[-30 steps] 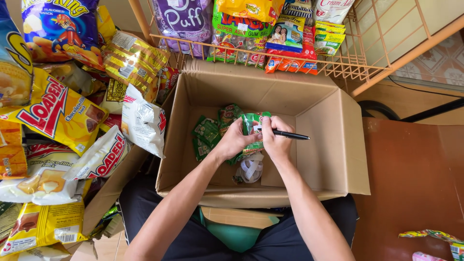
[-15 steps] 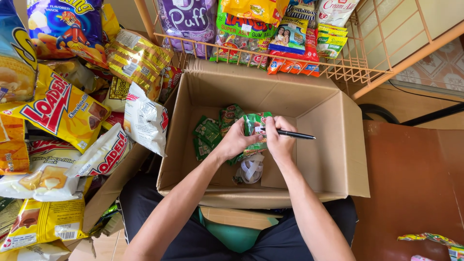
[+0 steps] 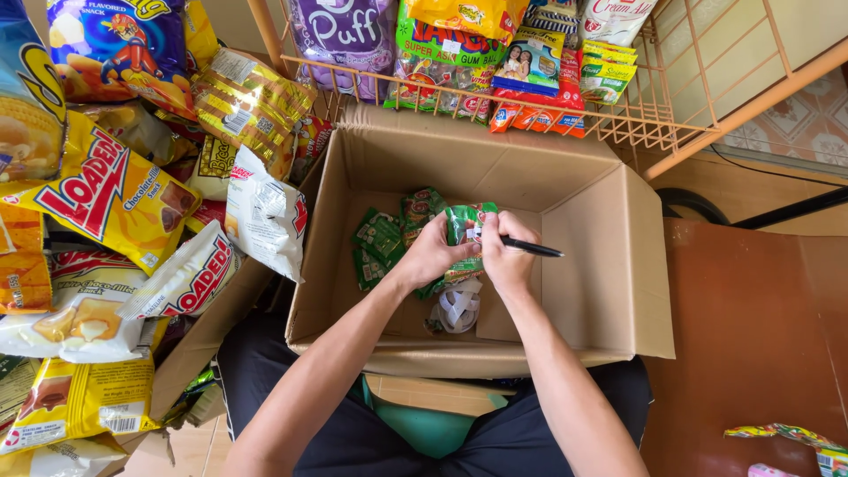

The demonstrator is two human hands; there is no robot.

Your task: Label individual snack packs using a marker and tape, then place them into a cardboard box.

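Note:
Both my hands are over an open cardboard box (image 3: pixel 609 256) on my lap. My left hand (image 3: pixel 430 253) grips a small green sachet (image 3: pixel 463 223) from the left side. My right hand (image 3: pixel 505 256) holds a black pen (image 3: pixel 530 249) with its tip pointing right, and its fingers touch the same sachet. Several more green sachets (image 3: pixel 382 238) lie on the box floor to the left. A roll of white sticker tape (image 3: pixel 458 309) lies in the box just below my hands.
Large yellow, white and blue snack bags (image 3: pixel 106 194) hang in a crowd at the left. A wire rack (image 3: pixel 636 115) behind the box holds purple, green and red packets. A brown surface (image 3: pixel 760 336) lies to the right, with a wrapped candy strip (image 3: pixel 782 435) at its lower edge.
Hardly anything differs: my hands stay over the box on the green sachet with the pen. The view has shifted a little.

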